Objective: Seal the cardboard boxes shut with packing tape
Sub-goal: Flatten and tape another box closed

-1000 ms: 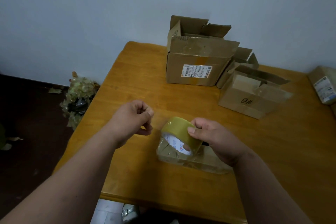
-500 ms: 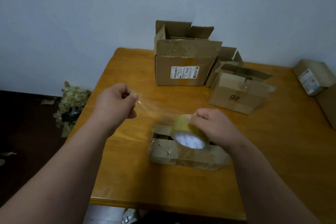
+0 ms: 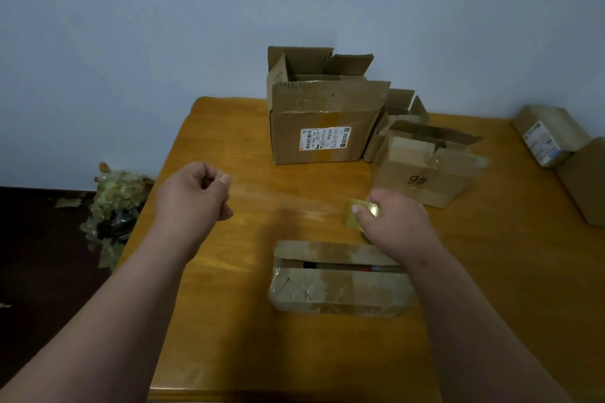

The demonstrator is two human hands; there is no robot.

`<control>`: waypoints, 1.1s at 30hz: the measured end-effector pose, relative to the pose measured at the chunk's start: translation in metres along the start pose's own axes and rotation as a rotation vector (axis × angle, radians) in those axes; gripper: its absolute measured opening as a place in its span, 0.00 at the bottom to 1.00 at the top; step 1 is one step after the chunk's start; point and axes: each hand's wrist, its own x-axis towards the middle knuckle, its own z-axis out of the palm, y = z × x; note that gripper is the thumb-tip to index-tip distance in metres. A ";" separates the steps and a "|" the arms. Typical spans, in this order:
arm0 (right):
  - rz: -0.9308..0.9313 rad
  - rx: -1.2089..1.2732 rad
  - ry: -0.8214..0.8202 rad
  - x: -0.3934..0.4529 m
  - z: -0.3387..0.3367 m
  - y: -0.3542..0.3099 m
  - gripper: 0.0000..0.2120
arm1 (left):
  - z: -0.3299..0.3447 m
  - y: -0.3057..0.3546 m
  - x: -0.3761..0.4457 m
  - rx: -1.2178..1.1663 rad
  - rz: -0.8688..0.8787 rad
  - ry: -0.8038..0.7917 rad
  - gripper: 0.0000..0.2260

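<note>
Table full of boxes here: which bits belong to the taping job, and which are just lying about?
Job: tape roll in right hand; left hand pinching the tape end; flat box, large open box, 9# box.

Lying about: crumpled tape heap on floor; labelled box at right.

on the table (image 3: 229,321), the flat box (image 3: 337,288) lies before the tall box (image 3: 320,137), with the 9# box (image 3: 425,173) right.

Two bare forearms, no sleeves, hands (image 3: 193,193) bare, ungloved

Right hand (image 3: 393,226) grips tape roll (image 3: 358,214); left hand (image 3: 193,196) pinches stretched strip (faint) above flat box (image 3: 337,285).
</note>
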 end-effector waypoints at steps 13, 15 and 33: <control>0.090 0.260 -0.106 0.056 0.043 0.030 0.15 | 0.041 -0.051 0.053 -0.156 -0.323 -0.139 0.09; 0.047 0.161 -0.066 0.074 0.050 0.038 0.14 | 0.054 -0.057 0.057 -0.174 -0.342 -0.110 0.09; -0.074 0.138 -0.320 0.130 0.123 0.103 0.09 | 0.111 -0.124 0.055 -0.075 -0.488 0.024 0.11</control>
